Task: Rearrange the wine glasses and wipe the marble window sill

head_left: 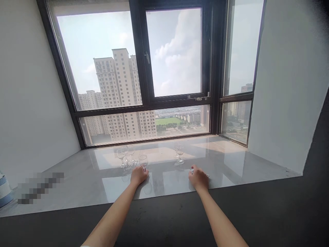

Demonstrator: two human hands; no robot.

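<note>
On the windowsill, my left hand [139, 176] is closed around the lower part of a stemmed glass [143, 160], whose clear bowl rises upright above the fingers. My right hand [199, 179] is curled near the sill's front edge, over something white [207, 175] that looks like a cloth or tissue, mostly hidden by the fingers. Behind my left hand, several stemmed glasses [120, 153] stand upright close together. Farther right, between and beyond the hands, is another stemmed glass [180, 149], with a fainter one [176, 149] just behind it.
The glossy grey sill [82, 185] mirrors the window and ends at a front edge above a dark wall. A dark-framed window [144, 108] borders the back. A blue-and-white container [5, 192] stands at far left, beside a pixelated patch [41, 188].
</note>
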